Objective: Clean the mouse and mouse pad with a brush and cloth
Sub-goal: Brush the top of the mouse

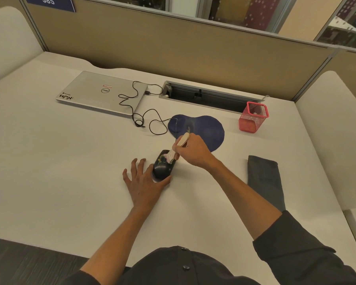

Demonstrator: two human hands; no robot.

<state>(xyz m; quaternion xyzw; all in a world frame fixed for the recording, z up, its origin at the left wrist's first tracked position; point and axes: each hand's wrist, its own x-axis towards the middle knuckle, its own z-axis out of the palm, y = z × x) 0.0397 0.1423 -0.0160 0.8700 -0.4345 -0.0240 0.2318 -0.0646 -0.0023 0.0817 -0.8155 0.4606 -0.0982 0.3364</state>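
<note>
A black wired mouse [162, 168] lies on the white desk, off the pad and just in front of it. My left hand [143, 182] steadies it, thumb against its near end, the other fingers spread flat on the desk to its left. My right hand [193, 151] grips a small brush [178, 148] with a pale wooden handle, and its white bristles press on the mouse's front. Behind my right hand lies the dark blue mouse pad [208, 128], with small bits of debris on it. A folded dark grey cloth [265, 179] rests to the right.
A closed silver laptop [99, 93] sits at the back left, and the mouse's black cable [140, 116] loops across it and the desk [70, 161]. A red mesh pen holder [253, 118] stands back right, in front of an open cable tray [206, 95]. Beige partition walls enclose the desk.
</note>
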